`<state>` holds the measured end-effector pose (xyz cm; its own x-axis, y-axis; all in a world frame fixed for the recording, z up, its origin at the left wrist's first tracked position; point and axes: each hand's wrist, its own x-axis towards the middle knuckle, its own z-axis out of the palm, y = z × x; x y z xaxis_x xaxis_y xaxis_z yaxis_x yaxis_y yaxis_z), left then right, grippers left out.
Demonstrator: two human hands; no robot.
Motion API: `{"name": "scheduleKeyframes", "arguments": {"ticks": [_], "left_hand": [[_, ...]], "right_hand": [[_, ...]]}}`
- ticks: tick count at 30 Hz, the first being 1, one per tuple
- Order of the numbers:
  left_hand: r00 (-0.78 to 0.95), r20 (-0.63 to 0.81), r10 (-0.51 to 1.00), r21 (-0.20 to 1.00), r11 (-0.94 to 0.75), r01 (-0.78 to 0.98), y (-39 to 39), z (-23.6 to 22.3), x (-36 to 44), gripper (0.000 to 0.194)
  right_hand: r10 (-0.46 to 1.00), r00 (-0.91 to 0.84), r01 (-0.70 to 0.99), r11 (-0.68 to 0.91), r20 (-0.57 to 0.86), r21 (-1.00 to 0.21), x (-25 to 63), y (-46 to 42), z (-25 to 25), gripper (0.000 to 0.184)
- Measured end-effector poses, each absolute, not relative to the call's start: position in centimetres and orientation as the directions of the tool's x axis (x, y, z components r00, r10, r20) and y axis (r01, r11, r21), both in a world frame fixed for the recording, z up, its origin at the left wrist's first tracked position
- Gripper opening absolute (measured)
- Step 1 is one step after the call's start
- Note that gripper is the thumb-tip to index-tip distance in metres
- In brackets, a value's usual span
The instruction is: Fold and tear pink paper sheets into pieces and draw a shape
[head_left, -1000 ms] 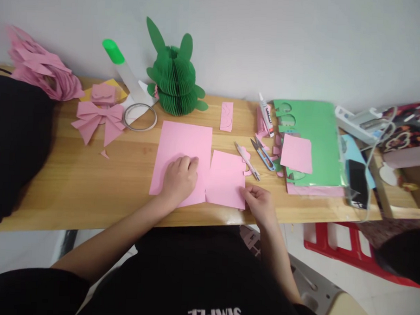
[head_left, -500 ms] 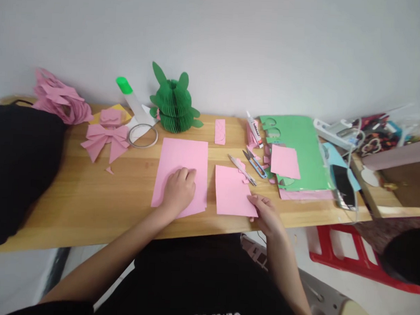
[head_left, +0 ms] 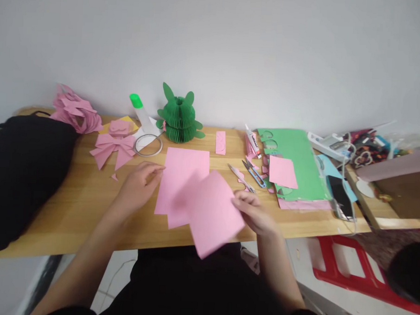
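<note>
My right hand (head_left: 252, 210) pinches the right edge of a squarish pink paper sheet (head_left: 214, 215), holding it raised and tilted over the table's front edge. Under it and to the left lie larger pink paper sheets (head_left: 183, 175), overlapping, with a lower one sticking out at the bottom. My left hand (head_left: 141, 182) is closed, thumb and forefinger together at the left edge of the upper large sheet. A craft knife or pen (head_left: 242, 177) and blue-handled thread snips (head_left: 254, 172) lie beyond my right hand.
At the back stand a green paper honeycomb figure (head_left: 179, 119) and a green-capped glue bottle (head_left: 142, 112). A pink paper bow (head_left: 115, 146) and tape roll (head_left: 148, 144) lie left, near a black bag (head_left: 28, 177). Green sheets (head_left: 300, 157) and a phone (head_left: 340, 195) are right.
My right hand has lifted the squarish pink sheet off the table and swung it left. My left hand has moved from the middle of the large sheets to their left edge.
</note>
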<state>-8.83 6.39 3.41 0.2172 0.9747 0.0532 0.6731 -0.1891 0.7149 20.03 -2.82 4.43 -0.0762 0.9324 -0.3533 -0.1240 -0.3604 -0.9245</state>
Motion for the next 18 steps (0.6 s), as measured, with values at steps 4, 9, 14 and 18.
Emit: {"name": "scheduleKeyframes", "arguments": {"ticks": [4, 9, 14, 18], "left_hand": [[0.190, 0.054, 0.980, 0.697, -0.173, 0.696, 6.3, 2.9, -8.5, 0.028], [0.172, 0.055, 0.984, 0.713, -0.159, 0.682, 6.2, 2.6, -7.2, 0.027], [0.005, -0.106, 0.994, 0.964, 0.102, 0.244, 7.3, 3.4, -5.7, 0.029], [0.367, -0.321, 0.873, 0.935, 0.353, -0.022, 7.0, 4.9, -4.4, 0.034]], "right_hand": [[0.951, 0.040, 0.379, -0.297, -0.305, -0.876, 17.2, -0.9, 2.3, 0.031], [0.977, 0.089, 0.524, -0.211, -0.193, -0.825, 16.5, -0.9, 1.8, 0.013], [0.981, -0.084, 0.539, 0.194, 0.177, -0.820, 18.5, -0.2, 4.6, 0.015], [0.987, -0.082, 0.341, 0.159, 0.140, -0.927, 19.1, 0.8, 6.1, 0.011]]}}
